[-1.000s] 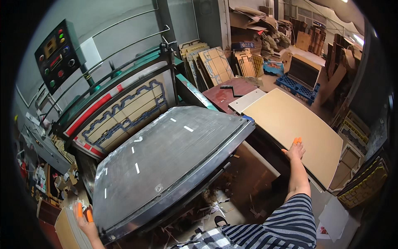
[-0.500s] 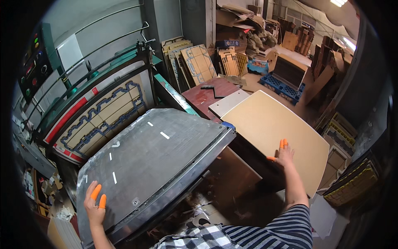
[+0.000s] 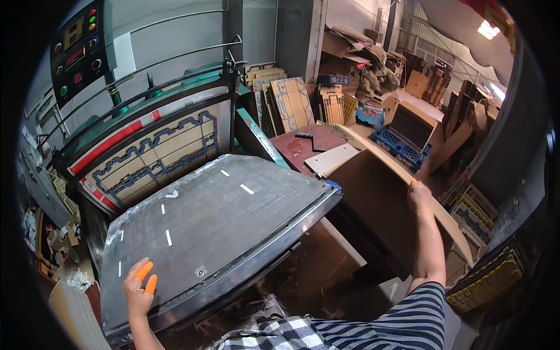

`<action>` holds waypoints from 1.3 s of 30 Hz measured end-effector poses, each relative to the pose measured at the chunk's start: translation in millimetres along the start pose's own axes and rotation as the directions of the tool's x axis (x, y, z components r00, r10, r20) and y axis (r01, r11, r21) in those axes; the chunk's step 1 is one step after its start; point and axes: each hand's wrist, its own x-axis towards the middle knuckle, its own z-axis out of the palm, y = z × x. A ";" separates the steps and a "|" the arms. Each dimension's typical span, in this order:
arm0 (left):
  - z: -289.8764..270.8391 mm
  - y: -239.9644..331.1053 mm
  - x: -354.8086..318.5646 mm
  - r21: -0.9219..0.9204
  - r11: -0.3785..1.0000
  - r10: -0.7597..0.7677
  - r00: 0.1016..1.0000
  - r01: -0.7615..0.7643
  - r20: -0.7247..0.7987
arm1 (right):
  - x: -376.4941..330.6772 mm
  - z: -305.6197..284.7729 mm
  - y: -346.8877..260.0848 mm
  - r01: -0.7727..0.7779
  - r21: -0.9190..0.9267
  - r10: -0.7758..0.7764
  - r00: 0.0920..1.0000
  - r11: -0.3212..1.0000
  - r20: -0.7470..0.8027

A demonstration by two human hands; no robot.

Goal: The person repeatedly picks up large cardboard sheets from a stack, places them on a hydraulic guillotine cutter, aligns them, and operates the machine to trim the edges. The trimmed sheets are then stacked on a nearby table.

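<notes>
My right hand is closed on the raised edge of a tan cardboard sheet. The sheet is tilted up, with its brown underside toward me. On the left, my left hand has its fingers apart and holds nothing. Orange covers are on two of its fingertips. It is over the near left part of a dark grey press plate marked with short white strips. Behind the plate stands the upright press half with a cutting die of tan board and blue-grey outline strips. The right hand's fingertips are hidden by the sheet.
A control panel with coloured buttons hangs at the upper left. A dark red surface bears a black angled bar. More dies lean against the back wall. A blue pallet stands farther off, and framed dies lean at the right.
My right hand has gone from lying on the cardboard sheet to gripping its edge, and the sheet has tilted up. My left hand stays near the plate's left side. The view has shifted slightly.
</notes>
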 end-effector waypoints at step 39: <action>-16.4 -115.0 -42.0 0.619 0.625 -0.728 0.642 0.476 0.241 | -125.3 -113.5 -585.9 0.560 0.723 -0.909 0.161 0.405 0.384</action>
